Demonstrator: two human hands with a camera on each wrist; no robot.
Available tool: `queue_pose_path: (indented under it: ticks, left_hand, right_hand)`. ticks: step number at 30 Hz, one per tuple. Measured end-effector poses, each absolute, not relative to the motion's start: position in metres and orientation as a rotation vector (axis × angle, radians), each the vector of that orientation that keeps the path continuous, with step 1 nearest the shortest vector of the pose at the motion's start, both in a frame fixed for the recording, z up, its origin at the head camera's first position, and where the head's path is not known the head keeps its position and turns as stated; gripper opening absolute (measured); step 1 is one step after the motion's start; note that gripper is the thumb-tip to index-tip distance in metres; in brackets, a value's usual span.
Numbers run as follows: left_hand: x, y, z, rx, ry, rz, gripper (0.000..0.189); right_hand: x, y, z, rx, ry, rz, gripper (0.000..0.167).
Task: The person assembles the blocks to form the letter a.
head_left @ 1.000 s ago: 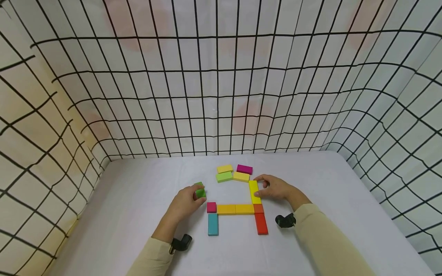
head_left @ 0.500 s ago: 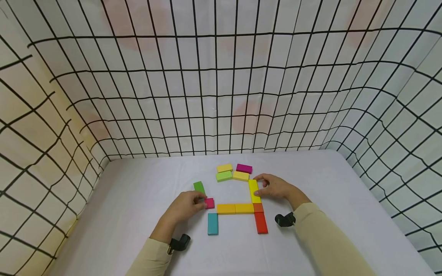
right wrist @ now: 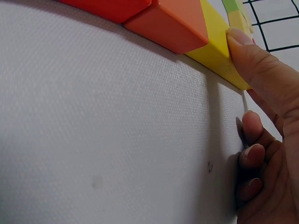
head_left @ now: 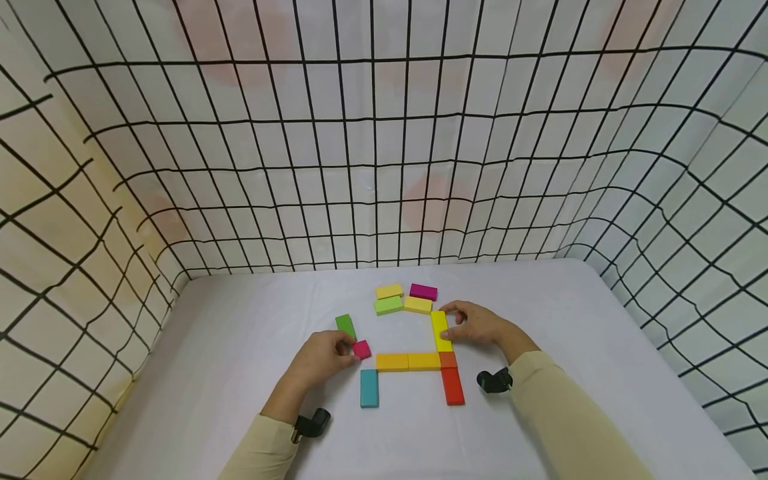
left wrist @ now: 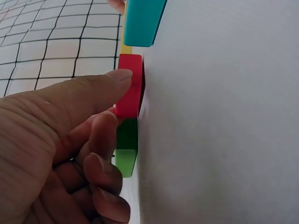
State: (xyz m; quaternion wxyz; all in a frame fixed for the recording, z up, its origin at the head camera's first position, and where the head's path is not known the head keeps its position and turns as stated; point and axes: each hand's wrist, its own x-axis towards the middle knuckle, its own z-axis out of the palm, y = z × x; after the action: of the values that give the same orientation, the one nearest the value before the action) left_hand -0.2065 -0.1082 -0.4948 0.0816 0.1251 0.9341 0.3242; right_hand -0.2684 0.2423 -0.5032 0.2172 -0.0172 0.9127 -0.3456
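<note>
My left hand (head_left: 321, 358) pinches a small pinkish-red block (head_left: 362, 349) between thumb and index finger, the thumb lying on its side in the left wrist view. The block sits turned at an angle, with a green block (head_left: 345, 325) close behind it. My right hand (head_left: 478, 323) grips a long yellow block (head_left: 440, 327), index finger near its far end and thumb on its side. That block's near end meets an orange-red block (head_left: 448, 360), with a red block (head_left: 453, 387) below it. Two amber blocks (head_left: 393, 362) lie in a row leftward from there. A teal block (head_left: 369, 389) lies front left.
Toward the back lie a lime block (head_left: 389, 305), a pale yellow block (head_left: 417, 305), another yellow one (head_left: 389, 291) and a magenta block (head_left: 423, 292). Black wire mesh (head_left: 375, 180) stands behind and on both sides of the white table (head_left: 240, 320).
My left hand has let go of the green block, which stays tilted. It has taken the pinkish-red block, moved it slightly back and left, and turned it. The right hand stays put.
</note>
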Motion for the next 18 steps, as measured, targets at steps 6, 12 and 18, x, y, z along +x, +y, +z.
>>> queue_pose_path:
  ticks: [6, 12, 18]
  left_hand:
    - [-0.204, -0.106, -0.490, 0.338, 2.836, 0.993, 0.025]
    - [-0.193, -0.091, -0.480, 0.409, 2.815, 1.040, 0.028]
    - [-0.178, -0.066, -0.475, 0.616, 2.774, 1.001, 0.028]
  right_hand:
    - [-0.270, 0.242, -0.504, -0.051, 2.536, -0.942, 0.068]
    - [-0.271, 0.242, -0.505, -0.051, 2.532, -0.940, 0.069]
    - [-0.270, 0.243, -0.504, -0.045, 2.538, -0.940, 0.068]
